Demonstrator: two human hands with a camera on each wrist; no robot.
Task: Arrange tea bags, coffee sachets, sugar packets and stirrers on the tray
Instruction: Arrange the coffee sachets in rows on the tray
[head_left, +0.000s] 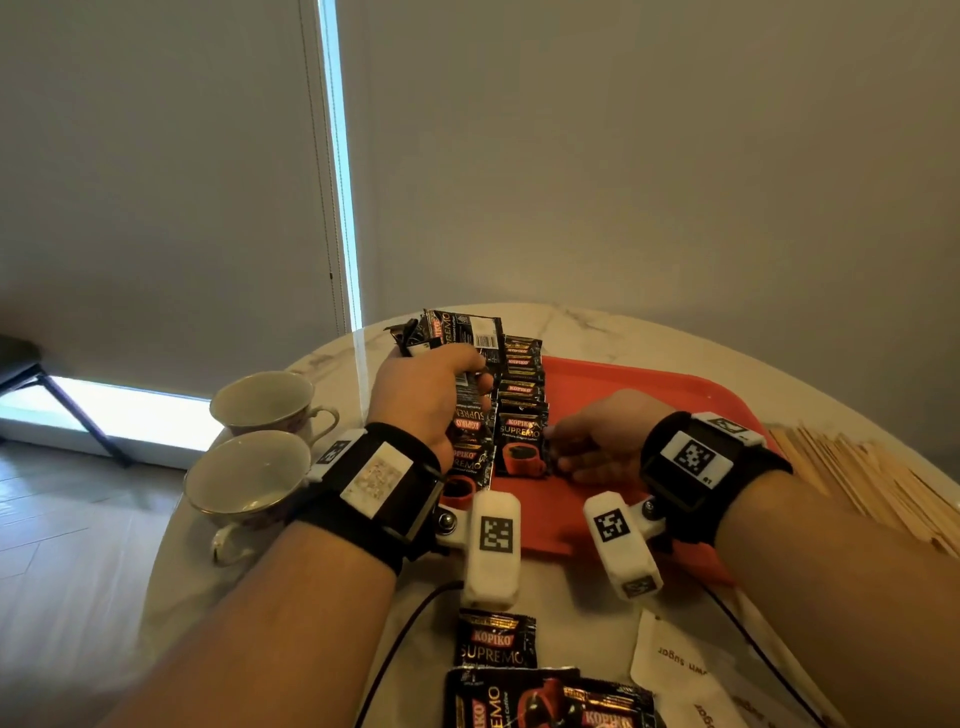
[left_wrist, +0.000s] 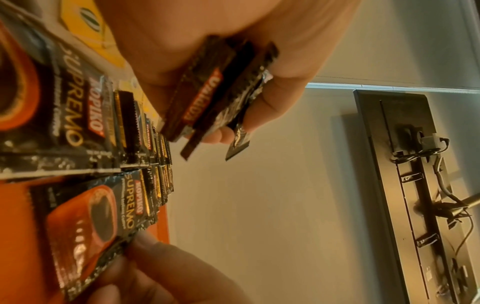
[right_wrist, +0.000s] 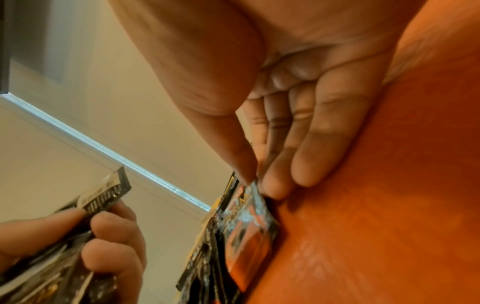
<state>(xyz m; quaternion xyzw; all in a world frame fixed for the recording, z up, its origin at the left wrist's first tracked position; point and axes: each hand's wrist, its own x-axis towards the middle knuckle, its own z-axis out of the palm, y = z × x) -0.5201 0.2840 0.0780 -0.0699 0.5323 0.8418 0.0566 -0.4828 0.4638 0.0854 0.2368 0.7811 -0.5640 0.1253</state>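
A red tray (head_left: 649, 395) lies on the marble table. Two overlapping rows of black coffee sachets (head_left: 519, 384) run along its left side. My left hand (head_left: 431, 395) hovers over the left row and grips a bundle of coffee sachets (head_left: 457, 332), seen from below in the left wrist view as a fanned bundle (left_wrist: 221, 98). My right hand (head_left: 587, 441) rests low on the tray. Its thumb and fingertips (right_wrist: 275, 185) pinch the edge of the nearest sachet (right_wrist: 246, 226) of the right row, which is the front sachet (head_left: 522, 447) in the head view.
Two empty teacups (head_left: 265, 400) stand left of the tray near the table's edge. A heap of wooden stirrers (head_left: 872, 478) lies on the right. Brown sugar packets (head_left: 680, 670) and loose coffee sachets (head_left: 496, 642) lie near me. Yellow packets (left_wrist: 88, 26) show beyond the rows.
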